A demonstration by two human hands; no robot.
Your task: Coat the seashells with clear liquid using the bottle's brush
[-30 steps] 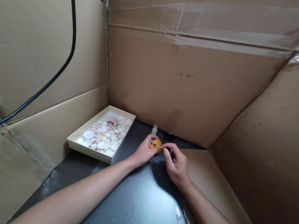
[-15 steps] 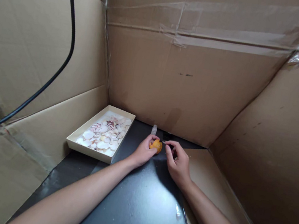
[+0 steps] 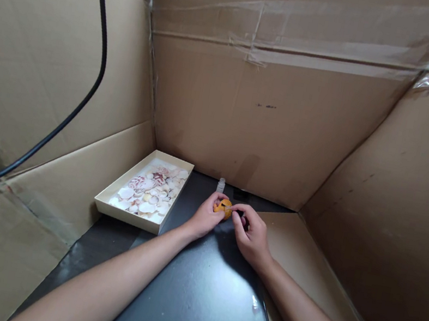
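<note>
An orange, ribbed scallop shell [image 3: 222, 209] is pinched in my left hand [image 3: 207, 215], between the thumb and fingers. My right hand [image 3: 250, 232] closes on a small thin brush [image 3: 228, 208]; its dark end is mostly hidden by the fingers. The brush's tip lies over the shell's face, where a dark spot shows; I cannot tell whether that is the tip or a mark. Just beyond my left hand, a small clear bottle [image 3: 220, 185] with no cap on its neck stands upright.
A shallow cream box [image 3: 127, 217] full of white, pinkish and patterned shells [image 3: 150, 193] stands at the left on the dark tabletop [image 3: 191, 294]. Cardboard walls [image 3: 269, 131] enclose the back and sides. A black cable [image 3: 104, 47] hangs at the left.
My right hand has moved slightly left, bringing the brush from the shell's upper right edge onto its face. The shell has turned a little in my left hand.
</note>
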